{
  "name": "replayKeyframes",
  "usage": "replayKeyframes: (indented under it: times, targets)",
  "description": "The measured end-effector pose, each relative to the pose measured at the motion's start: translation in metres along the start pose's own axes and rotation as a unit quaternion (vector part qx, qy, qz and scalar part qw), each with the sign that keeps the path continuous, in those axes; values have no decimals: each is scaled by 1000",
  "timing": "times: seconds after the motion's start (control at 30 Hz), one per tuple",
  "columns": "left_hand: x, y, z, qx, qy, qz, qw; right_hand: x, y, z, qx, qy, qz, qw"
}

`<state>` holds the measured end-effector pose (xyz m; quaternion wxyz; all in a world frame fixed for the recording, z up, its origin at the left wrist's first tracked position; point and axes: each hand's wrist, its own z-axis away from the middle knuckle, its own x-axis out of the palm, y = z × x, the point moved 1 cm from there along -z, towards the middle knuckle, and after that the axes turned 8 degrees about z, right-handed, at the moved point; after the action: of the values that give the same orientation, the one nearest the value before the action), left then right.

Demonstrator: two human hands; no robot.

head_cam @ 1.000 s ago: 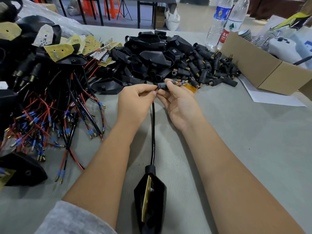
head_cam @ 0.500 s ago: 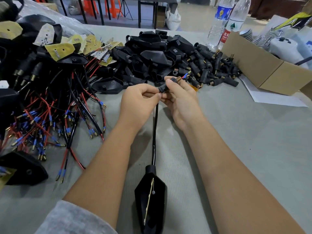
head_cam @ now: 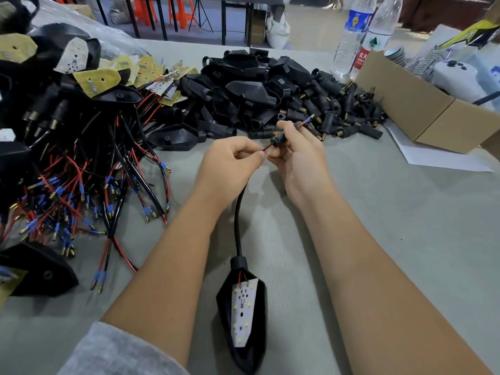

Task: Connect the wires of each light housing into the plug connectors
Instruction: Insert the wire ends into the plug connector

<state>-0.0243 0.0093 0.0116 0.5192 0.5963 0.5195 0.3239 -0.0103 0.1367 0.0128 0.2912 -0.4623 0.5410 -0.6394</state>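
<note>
- The right hand [head_cam: 297, 155] has its grip narrow around a small black plastic plug connector [head_cam: 280, 138], thumb and fingers pinched on its body.
- From the connector's far end, toward 1 o'clock, a blue-sleeved wire tip with a brass end [head_cam: 308, 119] pokes out.
- The left hand [head_cam: 230, 161], just at 9 o'clock of the right, pinches the thin red and black wires [head_cam: 266, 149] where they enter the connector's near end.
- A black sheathed cable [head_cam: 238, 212] drops from the left hand toward 6 o'clock, down to the black teardrop-shaped light housing [head_cam: 243, 315] lying on the grey desk [head_cam: 405, 239] between the forearms, its white LED board facing up.
- At 12 o'clock of the hands lies a heap of loose black plug connectors and housing shells [head_cam: 270, 90].
- At 9 o'clock sprawls a tangle of red and black wires with blue-sleeved brass tips [head_cam: 81, 190], joined to housings with yellow boards.
- At 2 o'clock stands an open brown cardboard box [head_cam: 405, 104]; two clear plastic water bottles [head_cam: 359, 36] stand beside it at 1 o'clock.
</note>
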Motion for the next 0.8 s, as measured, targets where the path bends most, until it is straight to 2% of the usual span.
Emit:
replayKeyframes:
  times: [0.17, 0.33, 0.53, 0.8]
  targets:
    - [0, 0, 0, 1, 26, -9, 1000, 5, 2, 5, -52, -35, 123, 990]
    - [1, 2, 0, -17, 33, 21, 999, 5, 2, 5, -37, -30, 52, 998]
    - [1, 2, 2, -46, 28, -19, 998, 1, 1, 2, -17, -12, 1, 1000]
    - [1, 6, 3, 21, 16, -7, 1000, 1, 3, 1, -13, -17, 50, 999]
